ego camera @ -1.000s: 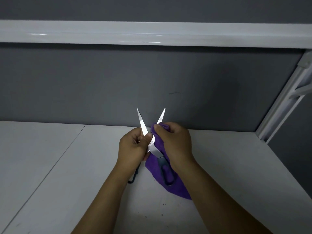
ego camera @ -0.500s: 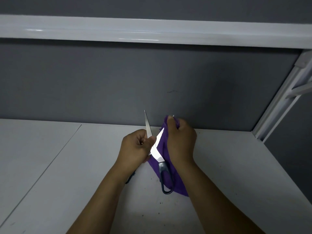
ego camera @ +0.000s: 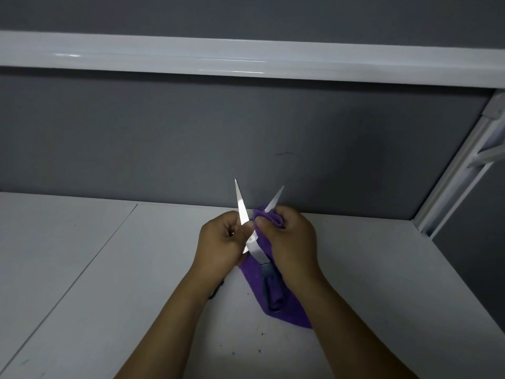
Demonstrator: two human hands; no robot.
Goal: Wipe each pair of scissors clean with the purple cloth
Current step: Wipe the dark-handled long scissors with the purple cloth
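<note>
One pair of scissors (ego camera: 255,248) with steel blades and dark handles is held up over the white desk, blades spread in a V and tips pointing away. My left hand (ego camera: 221,246) grips the left blade near the pivot. My right hand (ego camera: 287,242) pinches the purple cloth (ego camera: 292,307) round the lower part of the right blade; that blade's tip sticks out above the cloth. The rest of the cloth hangs below my right hand, behind one dark handle loop. The other handle shows only as a dark bit under my left wrist.
The white desk (ego camera: 109,283) has a seam running diagonally on the left. A grey partition wall (ego camera: 191,138) stands close behind the blades, with a white shelf edge (ego camera: 246,58) above. A white frame post (ego camera: 459,173) rises at the right.
Half a second ago my right hand and the cloth covered the right blade almost to its tip. They have since slid back down toward the pivot, baring the tip, and the blades are spread wider.
</note>
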